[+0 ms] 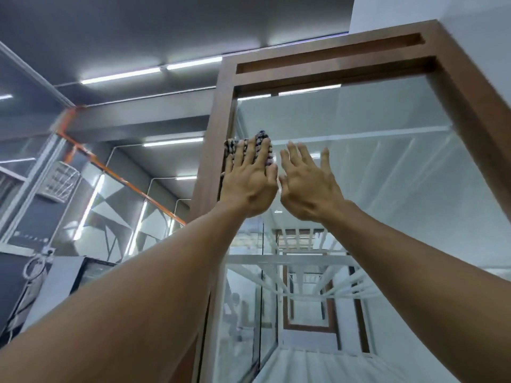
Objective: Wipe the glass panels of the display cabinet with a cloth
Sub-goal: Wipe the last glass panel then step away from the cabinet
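Glass panel [373, 161], cloth [261, 140] under flat left hand [249, 183]

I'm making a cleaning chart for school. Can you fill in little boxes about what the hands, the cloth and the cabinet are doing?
left hand: flat, pressing the cloth against the glass
cloth: patterned, near the cabinet's upper left corner
right hand: open, empty, raised beside the left
glass panel: clear, reflecting lights
cabinet frame: brown wood
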`<control>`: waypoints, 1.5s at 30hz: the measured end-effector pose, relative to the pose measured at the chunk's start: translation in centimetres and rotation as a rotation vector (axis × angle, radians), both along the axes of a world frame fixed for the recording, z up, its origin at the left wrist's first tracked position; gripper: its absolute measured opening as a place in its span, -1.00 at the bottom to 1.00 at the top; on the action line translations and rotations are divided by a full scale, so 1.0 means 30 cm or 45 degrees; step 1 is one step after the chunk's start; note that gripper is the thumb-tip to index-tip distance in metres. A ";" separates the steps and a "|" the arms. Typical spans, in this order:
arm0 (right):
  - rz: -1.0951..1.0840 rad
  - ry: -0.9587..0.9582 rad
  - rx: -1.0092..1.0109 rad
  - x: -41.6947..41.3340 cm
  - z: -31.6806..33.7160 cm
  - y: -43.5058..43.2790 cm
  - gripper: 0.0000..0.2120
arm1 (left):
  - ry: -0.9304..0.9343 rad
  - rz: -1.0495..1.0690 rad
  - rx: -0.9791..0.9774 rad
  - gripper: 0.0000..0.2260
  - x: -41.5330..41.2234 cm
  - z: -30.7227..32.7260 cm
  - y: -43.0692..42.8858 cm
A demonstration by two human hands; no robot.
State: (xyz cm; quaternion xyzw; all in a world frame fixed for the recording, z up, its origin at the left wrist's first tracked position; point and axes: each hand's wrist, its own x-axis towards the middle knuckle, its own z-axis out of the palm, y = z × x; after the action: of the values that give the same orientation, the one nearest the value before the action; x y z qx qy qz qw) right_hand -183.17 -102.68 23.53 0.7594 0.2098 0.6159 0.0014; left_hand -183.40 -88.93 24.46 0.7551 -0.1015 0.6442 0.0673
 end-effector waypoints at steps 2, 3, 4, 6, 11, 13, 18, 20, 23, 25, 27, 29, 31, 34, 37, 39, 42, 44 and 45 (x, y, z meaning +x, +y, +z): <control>0.001 -0.019 -0.045 0.003 -0.038 0.015 -0.41 | 0.001 -0.035 -0.063 -0.47 -0.002 -0.056 0.001; 0.002 -0.034 -0.064 0.005 -0.057 0.013 -0.40 | -0.007 -0.041 -0.085 -0.47 0.001 -0.107 -0.001; 0.000 -0.051 -0.078 0.008 -0.071 0.005 -0.38 | -0.019 -0.038 -0.074 -0.46 0.002 -0.160 0.000; 0.005 -0.060 -0.094 0.014 -0.090 -0.019 -0.41 | -0.007 0.004 0.018 -0.41 0.003 -0.226 0.020; 0.060 -0.080 0.005 0.040 -0.095 -0.068 -0.44 | 0.006 0.022 -0.065 -0.45 -0.010 -0.053 0.002; 0.070 -0.080 0.049 0.047 -0.094 -0.094 -0.44 | -0.005 0.015 -0.070 -0.45 -0.006 -0.070 -0.042; 0.044 -0.092 0.147 0.052 -0.089 -0.218 -0.45 | 0.000 0.002 0.258 -0.43 0.010 -0.159 -0.119; 0.040 -0.078 0.131 0.052 -0.100 -0.252 -0.45 | 0.024 0.000 0.101 -0.45 0.007 -0.100 -0.169; -0.002 -0.063 0.155 0.050 -0.096 -0.316 -0.45 | 0.036 -0.002 0.111 -0.44 0.023 -0.048 -0.293; -0.062 -0.061 0.235 0.043 -0.084 -0.390 -0.46 | 0.034 -0.011 0.204 -0.44 0.030 -0.041 -0.368; -0.178 -0.080 0.279 0.034 -0.088 -0.479 -0.46 | 0.033 -0.022 0.243 -0.44 0.033 -0.032 -0.420; -0.314 -0.102 0.267 0.028 -0.102 -0.571 -0.45 | 0.034 -0.023 0.267 -0.43 0.036 -0.026 -0.476; -0.424 -0.094 0.287 0.020 -0.111 -0.664 -0.43 | 0.034 -0.023 0.304 -0.44 0.038 -0.027 -0.547; -0.451 -0.048 0.398 0.006 -0.121 -0.790 -0.41 | 0.041 -0.039 0.374 -0.43 0.038 -0.022 -0.671; -0.313 -0.023 0.354 0.012 -0.144 -0.838 -0.39 | 0.023 -0.030 0.445 -0.43 0.045 -0.007 -0.757; -0.253 -0.056 0.351 0.022 -0.152 -0.866 -0.37 | 0.004 -0.030 0.491 -0.43 0.051 -0.005 -0.827; -0.130 -0.079 0.411 0.031 -0.156 -0.892 -0.42 | -0.002 -0.028 0.556 -0.44 0.056 -0.014 -0.920; -0.056 -0.084 0.424 0.033 -0.163 -0.905 -0.43 | 0.001 -0.022 0.566 -0.44 0.062 -0.022 -0.956; -0.035 -0.086 0.420 0.033 -0.167 -0.913 -0.43 | 0.004 -0.024 0.563 -0.44 0.064 -0.027 -0.965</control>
State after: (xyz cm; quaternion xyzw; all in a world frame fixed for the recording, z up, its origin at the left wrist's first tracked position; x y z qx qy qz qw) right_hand -182.17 -130.07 18.53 0.7310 0.0952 0.6670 -0.1079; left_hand -181.47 -117.88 23.66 0.7513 -0.2473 0.6046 -0.0939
